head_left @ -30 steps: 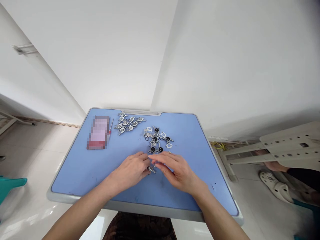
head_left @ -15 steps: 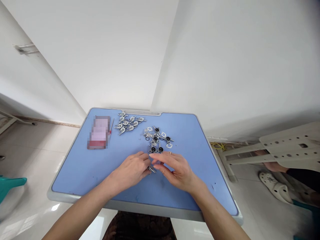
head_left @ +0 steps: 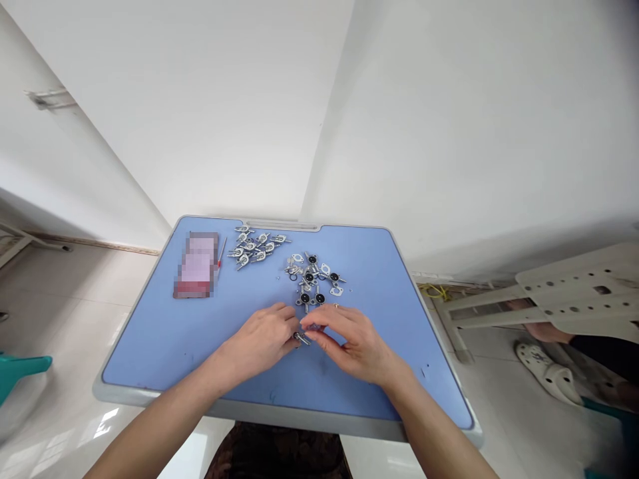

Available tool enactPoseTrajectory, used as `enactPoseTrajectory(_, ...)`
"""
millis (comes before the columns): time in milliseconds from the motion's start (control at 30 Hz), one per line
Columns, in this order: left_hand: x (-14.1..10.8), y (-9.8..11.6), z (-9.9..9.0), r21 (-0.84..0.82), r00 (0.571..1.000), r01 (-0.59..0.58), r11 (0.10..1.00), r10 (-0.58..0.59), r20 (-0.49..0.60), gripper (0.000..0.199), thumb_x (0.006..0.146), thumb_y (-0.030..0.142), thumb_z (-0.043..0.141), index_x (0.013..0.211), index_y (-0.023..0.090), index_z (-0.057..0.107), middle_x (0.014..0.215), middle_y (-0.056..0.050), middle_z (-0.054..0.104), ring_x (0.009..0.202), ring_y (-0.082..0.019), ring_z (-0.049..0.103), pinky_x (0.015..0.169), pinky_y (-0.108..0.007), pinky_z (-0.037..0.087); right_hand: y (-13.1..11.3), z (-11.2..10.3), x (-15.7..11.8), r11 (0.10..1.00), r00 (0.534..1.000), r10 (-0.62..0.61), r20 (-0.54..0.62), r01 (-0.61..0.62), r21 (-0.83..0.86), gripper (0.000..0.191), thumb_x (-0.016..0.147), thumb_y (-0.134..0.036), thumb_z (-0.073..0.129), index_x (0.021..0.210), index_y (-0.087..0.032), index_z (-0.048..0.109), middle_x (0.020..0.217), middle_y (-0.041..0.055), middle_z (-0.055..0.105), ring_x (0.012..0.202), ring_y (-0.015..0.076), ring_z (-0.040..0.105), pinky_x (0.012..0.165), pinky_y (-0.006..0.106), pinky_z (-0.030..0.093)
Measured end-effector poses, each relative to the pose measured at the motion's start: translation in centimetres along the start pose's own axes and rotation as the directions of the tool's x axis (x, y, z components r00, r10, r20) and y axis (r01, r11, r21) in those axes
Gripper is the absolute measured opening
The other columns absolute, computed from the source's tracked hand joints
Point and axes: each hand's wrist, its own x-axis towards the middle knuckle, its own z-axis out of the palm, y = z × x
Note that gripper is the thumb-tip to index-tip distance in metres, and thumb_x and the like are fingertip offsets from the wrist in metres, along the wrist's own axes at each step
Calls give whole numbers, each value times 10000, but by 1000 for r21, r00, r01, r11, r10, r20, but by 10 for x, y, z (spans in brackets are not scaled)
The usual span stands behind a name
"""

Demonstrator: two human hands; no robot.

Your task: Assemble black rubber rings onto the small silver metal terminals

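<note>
My left hand [head_left: 267, 336] is closed around a small metal fitting [head_left: 301, 340], whose shiny stem pokes out past the fingers to the right. Just beside it, my right hand [head_left: 349, 338] brings its thumb and fingertips together by the fitting; whatever is pinched there is too small to make out. Beyond the hands lie several metal fittings with round black faces [head_left: 305, 299]. Flat oval metal plates [head_left: 336, 291] with holes are scattered among them. Farther left is a cluster of metal fittings with plates on them [head_left: 259, 255].
Both hands work over a blue table [head_left: 200, 352] with a pale rim. At its left lie a blurred-out rectangular object [head_left: 197, 266] and a thin pen-like stick [head_left: 222, 253]. A white wall stands behind. On the right are a white perforated chair [head_left: 579, 293] and another person's foot in a clog [head_left: 546, 372].
The right thumb and fingertips have drawn closer together and nearer the fitting. My left hand keeps its hold in about the same place.
</note>
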Motion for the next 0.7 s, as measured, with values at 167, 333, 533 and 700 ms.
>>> enactPoseTrajectory(167, 0, 0, 2, 71, 1000, 18, 997, -18, 0, 93, 863, 250, 551, 837, 161, 556, 836, -25, 579, 805, -189, 555, 648, -286, 425, 1, -2, -2, 997, 985, 69, -155, -62, 48, 126, 858, -139, 526, 954, -193, 587, 795, 24, 669, 674, 112, 601, 635, 241, 501)
enactPoseTrajectory(333, 1, 1, 3, 183, 997, 74, 980, -69, -31, 136, 845, 281, 560, 792, 155, 563, 818, -36, 585, 794, -206, 562, 623, -298, 416, 3, -6, -3, 982, 940, 189, -283, -181, 55, 67, 842, -164, 568, 883, -198, 608, 751, 17, 670, 621, 112, 598, 614, 248, 513)
enactPoseTrajectory(533, 1, 0, -3, 177, 989, 140, 974, -146, 22, 289, 846, 425, 564, 769, 149, 593, 773, -40, 607, 765, -211, 582, 622, -296, 399, 10, -6, -2, 966, 914, 258, -314, -243, 88, 53, 833, -204, 589, 882, -201, 610, 734, 10, 659, 578, 107, 584, 582, 245, 507)
enactPoseTrajectory(700, -5, -7, -10, 27, 985, 157, 987, -158, 68, 423, 777, 587, 567, 765, 166, 609, 774, -19, 627, 751, -196, 589, 612, -278, 355, 16, -12, -2, 916, 889, 392, -236, -352, 195, 96, 831, -267, 596, 892, -196, 612, 664, -1, 628, 570, 118, 589, 562, 247, 502)
